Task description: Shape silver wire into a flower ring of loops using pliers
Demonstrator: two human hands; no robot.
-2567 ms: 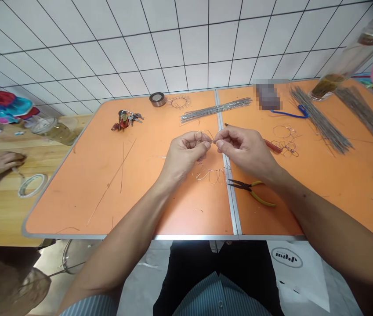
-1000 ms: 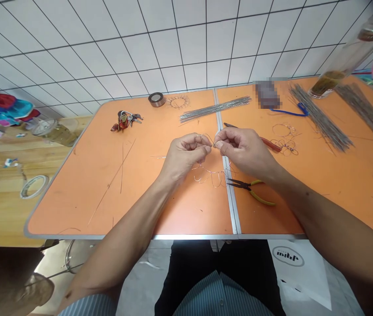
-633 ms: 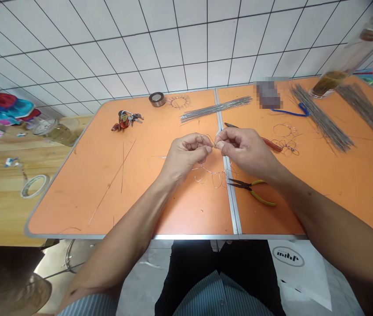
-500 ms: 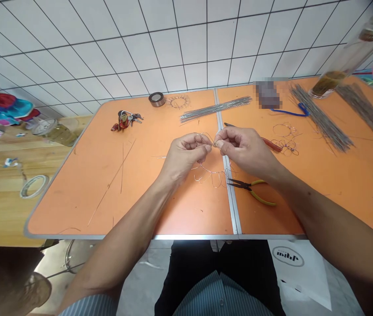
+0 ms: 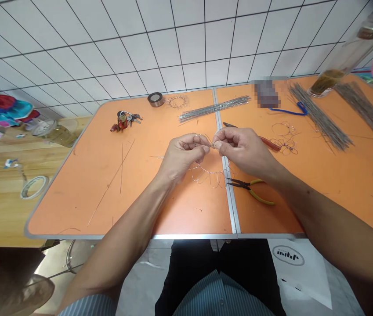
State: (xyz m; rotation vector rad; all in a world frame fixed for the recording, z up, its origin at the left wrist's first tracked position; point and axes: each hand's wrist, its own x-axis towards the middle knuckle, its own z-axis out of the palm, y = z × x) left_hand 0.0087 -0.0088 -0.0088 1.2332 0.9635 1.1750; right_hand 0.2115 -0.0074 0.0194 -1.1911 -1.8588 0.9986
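Observation:
Both hands meet above the orange table near its metal seam. My left hand [image 5: 188, 154] pinches a thin wire piece bent into loops [image 5: 211, 173], which hangs below the fingers. Facing it, my right hand [image 5: 240, 147] has thumb and forefinger pressed together on the same wire, the fingertips of both hands almost touching. Just under my right hand lie pliers with yellow handles [image 5: 261, 202], jaws pointing left. Red-handled pliers [image 5: 272, 145] are partly covered by my right hand.
On the orange table [image 5: 74, 193] lie keys [image 5: 125, 120], a tape roll [image 5: 156, 99], wire bundles [image 5: 214, 109], looped wire pieces [image 5: 285, 145] and loose wires. A glass bottle [image 5: 326, 82] stands at the back right. A jar [image 5: 54, 132] and white tape [image 5: 34, 187] are at the left.
The view has shifted very slightly. Both hands stay together on the wire, with only a small movement of the fingertips.

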